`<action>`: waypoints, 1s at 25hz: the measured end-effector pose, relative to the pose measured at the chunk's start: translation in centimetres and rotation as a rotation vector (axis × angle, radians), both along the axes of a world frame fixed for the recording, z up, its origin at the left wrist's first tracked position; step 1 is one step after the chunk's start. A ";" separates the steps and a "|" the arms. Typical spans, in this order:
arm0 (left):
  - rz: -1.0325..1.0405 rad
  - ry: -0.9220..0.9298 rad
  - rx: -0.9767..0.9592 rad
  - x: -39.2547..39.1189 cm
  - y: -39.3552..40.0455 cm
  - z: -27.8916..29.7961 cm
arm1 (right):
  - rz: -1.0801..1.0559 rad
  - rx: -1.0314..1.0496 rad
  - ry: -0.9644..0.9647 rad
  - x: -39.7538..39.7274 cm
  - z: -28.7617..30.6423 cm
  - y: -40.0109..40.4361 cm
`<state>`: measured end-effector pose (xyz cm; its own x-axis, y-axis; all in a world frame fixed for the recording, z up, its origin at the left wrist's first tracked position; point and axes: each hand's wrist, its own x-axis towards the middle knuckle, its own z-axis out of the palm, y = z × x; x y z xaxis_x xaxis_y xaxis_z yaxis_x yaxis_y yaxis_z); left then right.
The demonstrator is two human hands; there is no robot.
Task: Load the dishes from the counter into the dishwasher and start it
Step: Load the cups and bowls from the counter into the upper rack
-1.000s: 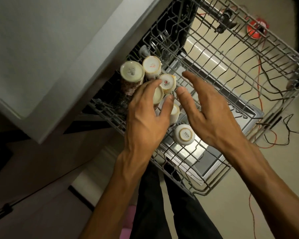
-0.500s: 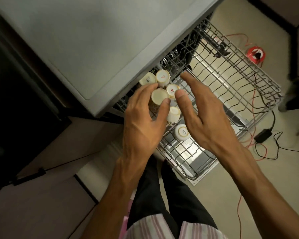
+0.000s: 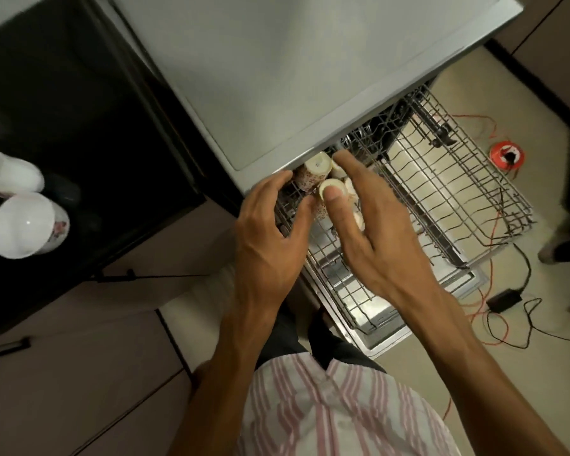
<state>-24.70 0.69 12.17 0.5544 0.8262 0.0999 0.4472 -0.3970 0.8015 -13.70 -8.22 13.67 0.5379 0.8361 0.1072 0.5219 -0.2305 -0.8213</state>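
We see a dim, warm-toned scene; the black counter at the left is nearly lost in shadow, while the white mug at its left edge glares softly; light falls brightest on the steel door beneath the wire rack; straight lines bow toward the corners; fine detail looks smeared and soft throughout.
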 end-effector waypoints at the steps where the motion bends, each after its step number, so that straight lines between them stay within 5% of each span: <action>1: 0.016 -0.003 -0.001 -0.6 -0.1 0.2 | 0.012 -0.022 -0.002 -0.5 0.1 0.2; 25: 0.442 -0.053 -0.034 -20.7 11.6 3.3 | 0.349 -0.001 -0.028 -18.7 2.5 15.4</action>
<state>-45.45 12.28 15.48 0.1419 0.9860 0.0878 0.5258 -0.1502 0.8372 -32.40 7.20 16.12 0.2167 0.9692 0.1168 0.5915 -0.0352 -0.8055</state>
